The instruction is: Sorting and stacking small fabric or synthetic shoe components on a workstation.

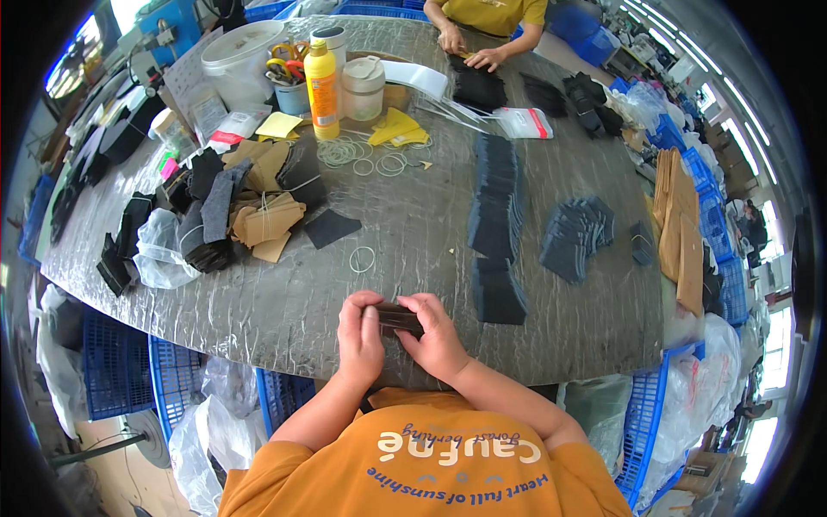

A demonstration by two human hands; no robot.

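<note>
At the near edge of the table, both hands grip a small dark brown stack of flat pieces [400,320]. My left hand [360,334] closes on its left end, thumb against the side. Around the right end curl the fingers of my right hand [434,334]. A thin pale line, perhaps a rubber band, crosses the stack. Just beyond my hands lies a loose pale rubber band [363,259]. To the right, a long row of overlapping dark blue-grey fabric pieces [496,202] runs away from me, beside a second fanned group [577,237].
Bundled dark and tan pieces [258,215] pile up at left. Behind them stand a yellow bottle [321,90], a white bucket [244,65] and a cup of scissors [291,93]. Rubber bands [343,152] lie nearby. Across the table, a co-worker's hands [487,59] handle dark pieces. Brown paper [676,224] lies right.
</note>
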